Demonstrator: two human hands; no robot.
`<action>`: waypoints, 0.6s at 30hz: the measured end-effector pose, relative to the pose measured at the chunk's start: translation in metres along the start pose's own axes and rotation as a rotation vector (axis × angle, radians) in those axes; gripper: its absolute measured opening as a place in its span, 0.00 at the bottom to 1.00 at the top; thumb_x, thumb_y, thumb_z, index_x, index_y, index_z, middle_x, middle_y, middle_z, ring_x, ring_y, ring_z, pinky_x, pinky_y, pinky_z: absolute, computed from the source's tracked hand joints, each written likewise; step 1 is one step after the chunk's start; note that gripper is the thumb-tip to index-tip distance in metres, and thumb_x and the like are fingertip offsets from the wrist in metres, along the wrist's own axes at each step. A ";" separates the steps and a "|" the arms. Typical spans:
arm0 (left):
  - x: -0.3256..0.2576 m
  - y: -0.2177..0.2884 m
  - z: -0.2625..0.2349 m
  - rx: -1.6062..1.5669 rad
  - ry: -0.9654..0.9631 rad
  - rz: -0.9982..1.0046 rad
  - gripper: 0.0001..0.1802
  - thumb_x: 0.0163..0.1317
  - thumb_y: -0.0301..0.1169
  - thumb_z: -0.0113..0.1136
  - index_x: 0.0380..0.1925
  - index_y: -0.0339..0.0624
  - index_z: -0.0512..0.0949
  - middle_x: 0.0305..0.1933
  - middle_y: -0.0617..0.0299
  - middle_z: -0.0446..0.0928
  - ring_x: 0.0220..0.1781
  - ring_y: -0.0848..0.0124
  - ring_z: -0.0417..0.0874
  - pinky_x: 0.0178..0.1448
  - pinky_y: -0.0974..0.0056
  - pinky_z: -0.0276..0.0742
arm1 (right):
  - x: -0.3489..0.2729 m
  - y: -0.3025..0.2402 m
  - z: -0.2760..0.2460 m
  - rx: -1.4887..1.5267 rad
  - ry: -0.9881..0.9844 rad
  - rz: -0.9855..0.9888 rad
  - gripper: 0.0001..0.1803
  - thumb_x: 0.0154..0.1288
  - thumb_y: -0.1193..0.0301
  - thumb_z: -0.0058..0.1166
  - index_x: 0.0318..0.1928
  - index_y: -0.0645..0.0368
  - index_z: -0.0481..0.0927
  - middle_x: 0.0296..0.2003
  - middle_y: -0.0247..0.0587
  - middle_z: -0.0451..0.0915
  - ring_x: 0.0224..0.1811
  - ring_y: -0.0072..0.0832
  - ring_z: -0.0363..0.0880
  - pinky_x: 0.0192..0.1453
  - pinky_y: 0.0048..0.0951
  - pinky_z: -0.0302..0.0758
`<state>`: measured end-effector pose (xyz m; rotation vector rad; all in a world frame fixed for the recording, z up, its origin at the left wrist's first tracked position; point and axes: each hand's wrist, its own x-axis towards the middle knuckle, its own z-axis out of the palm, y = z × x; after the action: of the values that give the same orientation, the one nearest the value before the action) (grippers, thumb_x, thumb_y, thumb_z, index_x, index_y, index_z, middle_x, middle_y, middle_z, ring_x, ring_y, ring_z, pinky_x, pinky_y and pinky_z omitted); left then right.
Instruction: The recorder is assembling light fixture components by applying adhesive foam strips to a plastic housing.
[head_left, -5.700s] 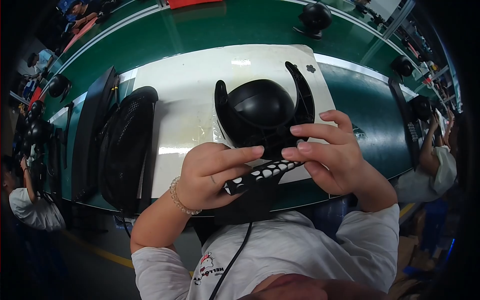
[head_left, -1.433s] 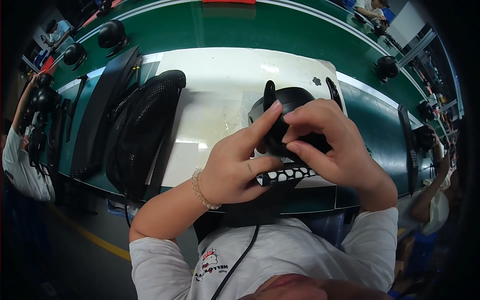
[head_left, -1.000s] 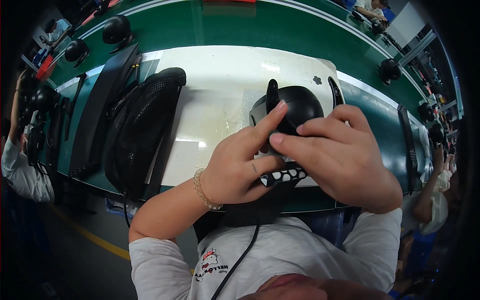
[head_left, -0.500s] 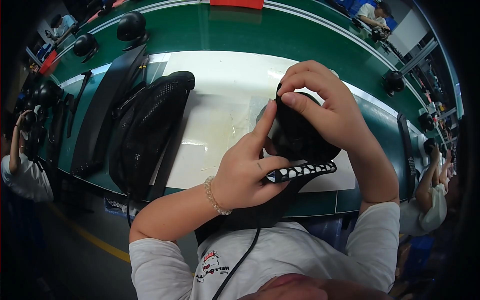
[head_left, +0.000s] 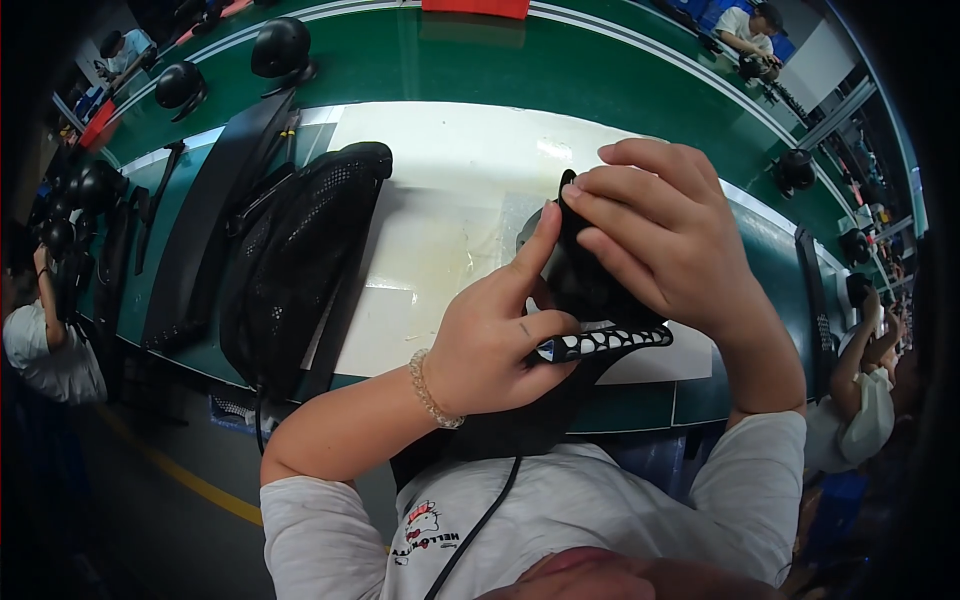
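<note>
A black, rounded, cap-shaped piece (head_left: 585, 275) is held up in front of me over the white sheet; its exact kind I cannot make out. Along its near side runs a black edge strip with white spots (head_left: 612, 342). My left hand (head_left: 500, 335) grips the piece from the left, thumb by the spotted strip and index finger stretched up to the upper edge. At that edge, the fingers of my right hand (head_left: 665, 230) close on a narrow black tip (head_left: 568, 178). The right hand covers much of the piece's right side.
Left of the sheet (head_left: 420, 230) lies a black mesh-covered bundle (head_left: 300, 260), beside long black strips (head_left: 210, 230). Black rounded helmets (head_left: 281, 48) stand on the green belt (head_left: 400, 60) beyond. A red bin (head_left: 475, 8) is at the far side. Other people work at both sides.
My right hand has shifted slightly right and down, its fingers straighter at the black tip. The left hand has barely moved. Helmets on the belt have moved a little to the right.
</note>
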<state>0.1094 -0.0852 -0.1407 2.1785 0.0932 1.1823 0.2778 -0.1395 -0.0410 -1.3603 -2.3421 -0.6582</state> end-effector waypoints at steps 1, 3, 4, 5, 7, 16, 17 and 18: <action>0.000 0.000 0.000 -0.002 0.010 0.015 0.10 0.32 0.27 0.64 0.20 0.44 0.78 0.64 0.35 0.54 0.26 0.68 0.78 0.30 0.69 0.73 | 0.000 0.000 -0.006 -0.045 -0.058 -0.026 0.12 0.53 0.66 0.55 0.38 0.55 0.79 0.40 0.31 0.76 0.49 0.30 0.70 0.50 0.34 0.64; 0.000 0.001 -0.001 0.000 -0.001 0.009 0.10 0.32 0.26 0.63 0.21 0.43 0.78 0.64 0.35 0.54 0.26 0.68 0.78 0.30 0.68 0.74 | -0.001 -0.002 -0.013 -0.062 -0.058 -0.018 0.13 0.53 0.65 0.55 0.39 0.55 0.78 0.41 0.32 0.75 0.49 0.31 0.70 0.50 0.35 0.64; 0.000 0.002 -0.001 0.005 -0.013 0.000 0.10 0.32 0.26 0.63 0.21 0.43 0.78 0.64 0.35 0.54 0.26 0.68 0.78 0.30 0.68 0.74 | -0.002 -0.004 -0.015 -0.075 -0.057 -0.010 0.13 0.53 0.65 0.55 0.39 0.55 0.78 0.43 0.32 0.75 0.49 0.32 0.70 0.51 0.35 0.64; -0.001 0.002 -0.001 0.004 -0.009 0.000 0.10 0.32 0.26 0.63 0.21 0.43 0.78 0.64 0.35 0.54 0.26 0.68 0.78 0.30 0.68 0.74 | -0.005 -0.008 -0.017 0.037 -0.032 0.038 0.14 0.52 0.65 0.56 0.40 0.55 0.78 0.44 0.33 0.74 0.50 0.33 0.70 0.51 0.36 0.63; -0.002 0.000 0.001 0.007 -0.015 -0.002 0.09 0.33 0.25 0.62 0.22 0.42 0.77 0.64 0.35 0.53 0.27 0.66 0.78 0.31 0.67 0.74 | -0.013 -0.021 -0.020 0.291 -0.027 0.115 0.15 0.49 0.66 0.59 0.39 0.54 0.78 0.44 0.34 0.74 0.50 0.35 0.70 0.51 0.36 0.62; -0.004 -0.006 0.002 0.007 -0.012 0.056 0.13 0.33 0.24 0.61 0.26 0.39 0.77 0.64 0.35 0.53 0.29 0.65 0.79 0.31 0.67 0.75 | -0.025 -0.046 -0.010 0.371 -0.021 0.013 0.15 0.43 0.71 0.61 0.36 0.57 0.79 0.40 0.32 0.76 0.47 0.31 0.71 0.48 0.35 0.62; -0.003 -0.005 0.002 0.022 -0.008 0.071 0.14 0.32 0.23 0.61 0.26 0.39 0.77 0.64 0.35 0.53 0.28 0.65 0.79 0.30 0.67 0.74 | -0.026 -0.050 -0.011 0.333 0.010 -0.008 0.15 0.41 0.72 0.61 0.35 0.57 0.79 0.41 0.32 0.76 0.46 0.30 0.72 0.48 0.35 0.62; -0.003 -0.003 0.002 0.036 -0.004 0.085 0.14 0.32 0.23 0.61 0.25 0.38 0.76 0.64 0.35 0.53 0.28 0.65 0.78 0.30 0.67 0.74 | -0.027 -0.050 -0.012 0.331 0.012 -0.005 0.15 0.41 0.72 0.61 0.35 0.57 0.79 0.41 0.32 0.76 0.46 0.30 0.72 0.48 0.35 0.62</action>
<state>0.1097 -0.0844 -0.1457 2.2357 0.0210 1.2324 0.2473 -0.1864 -0.0558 -1.1970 -2.3169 -0.2619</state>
